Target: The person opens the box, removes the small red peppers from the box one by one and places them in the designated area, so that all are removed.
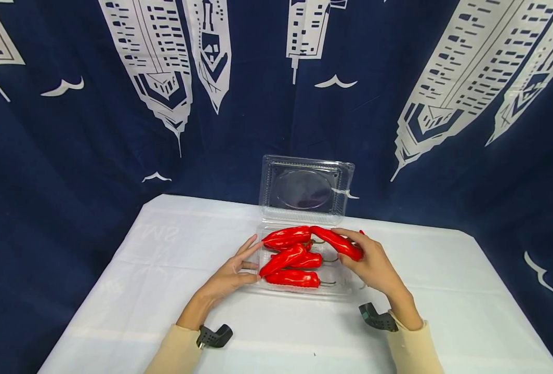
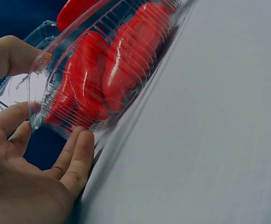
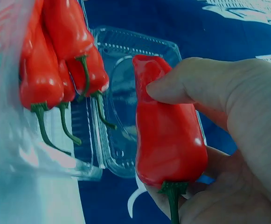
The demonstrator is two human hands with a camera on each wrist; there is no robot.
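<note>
My right hand (image 1: 371, 262) holds a long red pepper (image 1: 334, 241) by its thick end, over the right side of a clear plastic clamshell container (image 1: 342, 288). The right wrist view shows the thumb lying along this pepper (image 3: 170, 135), its green stem pointing down. Several more red peppers (image 1: 295, 279) with green stems lie in the container, some across others. At its left end, my left hand (image 1: 227, 275) touches the rim and side wall with spread, fairly straight fingers. Red peppers (image 2: 135, 51) show through the ribbed wall in the left wrist view.
The container's lid (image 1: 304, 189) stands raised behind it, at the far edge of the white-covered table (image 1: 164, 259). A dark blue curtain (image 1: 258, 130) with white building prints hangs behind. Black wrist devices (image 1: 214, 336) sit at both sleeves.
</note>
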